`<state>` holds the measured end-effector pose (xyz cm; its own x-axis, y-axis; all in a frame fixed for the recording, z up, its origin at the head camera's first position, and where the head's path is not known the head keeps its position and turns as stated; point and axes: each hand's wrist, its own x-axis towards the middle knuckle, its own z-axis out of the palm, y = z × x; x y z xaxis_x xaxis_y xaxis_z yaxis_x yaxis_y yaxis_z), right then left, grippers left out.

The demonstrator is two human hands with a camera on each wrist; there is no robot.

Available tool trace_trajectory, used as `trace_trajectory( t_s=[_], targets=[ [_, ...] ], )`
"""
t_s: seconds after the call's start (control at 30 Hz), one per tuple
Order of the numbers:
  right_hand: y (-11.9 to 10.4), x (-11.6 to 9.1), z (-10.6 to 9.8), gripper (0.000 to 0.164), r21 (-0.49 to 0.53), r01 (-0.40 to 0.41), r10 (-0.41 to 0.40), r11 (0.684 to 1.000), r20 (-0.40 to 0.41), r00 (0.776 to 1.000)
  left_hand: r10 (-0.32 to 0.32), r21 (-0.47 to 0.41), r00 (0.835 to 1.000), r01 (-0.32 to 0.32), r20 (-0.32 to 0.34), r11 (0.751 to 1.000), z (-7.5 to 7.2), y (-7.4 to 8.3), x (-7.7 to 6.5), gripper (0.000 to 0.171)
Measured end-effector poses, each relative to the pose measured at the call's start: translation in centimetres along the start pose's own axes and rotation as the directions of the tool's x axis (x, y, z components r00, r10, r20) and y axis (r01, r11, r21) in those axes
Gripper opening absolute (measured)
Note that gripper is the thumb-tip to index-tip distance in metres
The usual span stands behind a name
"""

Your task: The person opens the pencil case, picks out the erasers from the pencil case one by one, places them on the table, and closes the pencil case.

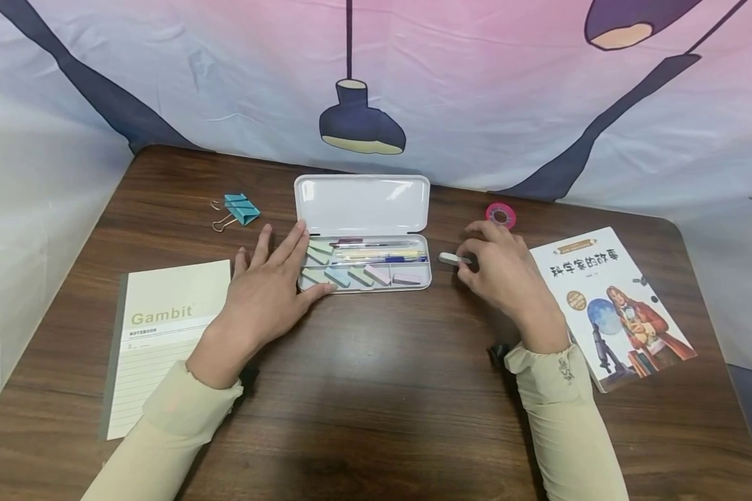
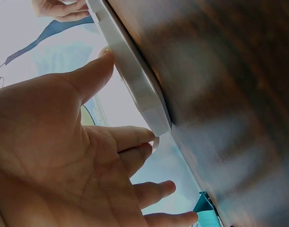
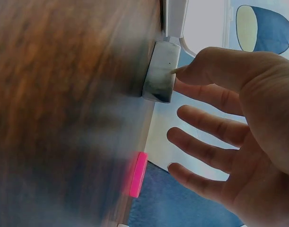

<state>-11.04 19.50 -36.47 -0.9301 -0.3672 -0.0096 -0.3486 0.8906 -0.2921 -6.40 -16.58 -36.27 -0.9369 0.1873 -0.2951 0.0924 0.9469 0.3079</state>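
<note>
An open white pencil case [image 1: 362, 182] lies in the middle of the table, its lid tipped back. In its tray are pens [image 1: 407, 259] and several short pastel sticks [image 1: 377, 275]. My left hand [image 1: 264, 296] rests with spread fingers at the case's left end, thumb along the front edge; the left wrist view shows thumb [image 2: 94, 71] and index fingertip against the case wall [image 2: 139, 90]. To the right of the case, my right hand [image 1: 498, 268] pinches a white, dark-smudged eraser [image 3: 159, 73] between thumb and index finger, the other fingers loosely extended.
A teal binder clip [image 1: 242, 209] sits at the back left, above a Gambit notebook [image 1: 169, 313]. Behind my right hand lies a pink tape roll [image 1: 501, 214]. A book with an illustrated cover [image 1: 601, 299] is at the right. A printed curtain [image 1: 225, 83] hangs along the table's back edge.
</note>
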Motion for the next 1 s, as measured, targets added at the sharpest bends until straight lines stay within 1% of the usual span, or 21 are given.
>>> trace_trajectory(
  t_s=[0.13, 0.33, 0.43, 0.63, 1.0],
  targets=[
    [0.0, -0.1, 0.1, 0.017, -0.001, -0.004, 0.004, 1.0, -0.012, 1.0, 0.0, 0.001, 1.0, 0.0, -0.003, 1.0, 0.0, -0.1, -0.1, 0.098],
    [-0.2, -0.5, 0.3, 0.017, -0.022, 0.026, -0.027, 0.999, -0.058, 0.998, 0.002, 0.002, 1.0, -0.002, -0.011, 1.0, 0.0, 0.0, 0.0, 0.097],
    [-0.3, -0.8, 0.5, 0.017, -0.027, 0.03, -0.031, 0.999, -0.064, 0.997, 0.002, -0.001, 1.0, -0.002, -0.01, 1.0, 0.0, 0.0, 0.0, 0.097],
    [-0.3, -1.2, 0.8, 0.018, -0.019, 0.027, -0.028, 0.999, -0.058, 0.998, 0.0, -0.006, 1.0, 0.0, -0.01, 1.0, 0.0, 0.1, 0.0, 0.096],
    [-0.4, -1.4, 0.9, 0.011, -0.02, 0.027, -0.028, 0.999, -0.03, 0.999, 0.003, -0.005, 1.0, -0.003, -0.009, 1.0, 0.1, 0.1, 0.0, 0.097]
  ],
)
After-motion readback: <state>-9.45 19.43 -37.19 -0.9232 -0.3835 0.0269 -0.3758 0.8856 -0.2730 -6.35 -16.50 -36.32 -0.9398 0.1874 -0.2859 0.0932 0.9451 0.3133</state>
